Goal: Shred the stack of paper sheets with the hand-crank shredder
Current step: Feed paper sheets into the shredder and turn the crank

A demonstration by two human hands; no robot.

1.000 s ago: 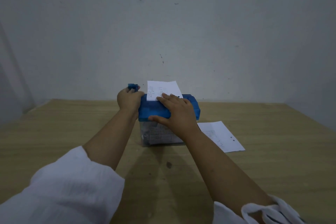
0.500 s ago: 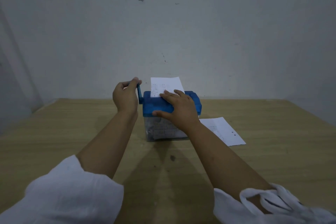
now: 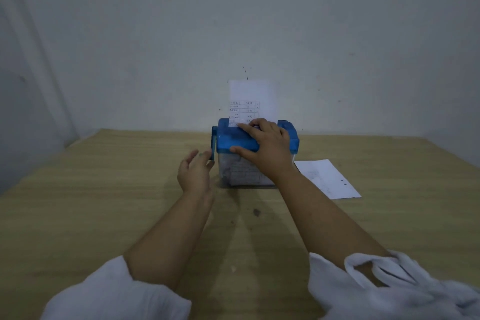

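Shredder (image 3: 233,139): on the bench (image 3: 104,189) near the far wall, long axis running left to right.
Sheet (image 3: 250,97): upright in the slot, long axis vertical, print facing us.
Crank (image 3: 213,143): on the left side, arm pointing down.
Left hand (image 3: 194,175): fingers loose and spread at the crank's lower end; too blurred to tell whether they touch.
Right hand (image 3: 268,149): pressing flat on the blue top, fingers straight.
Stack (image 3: 328,179): lying flat, right of the shredder.
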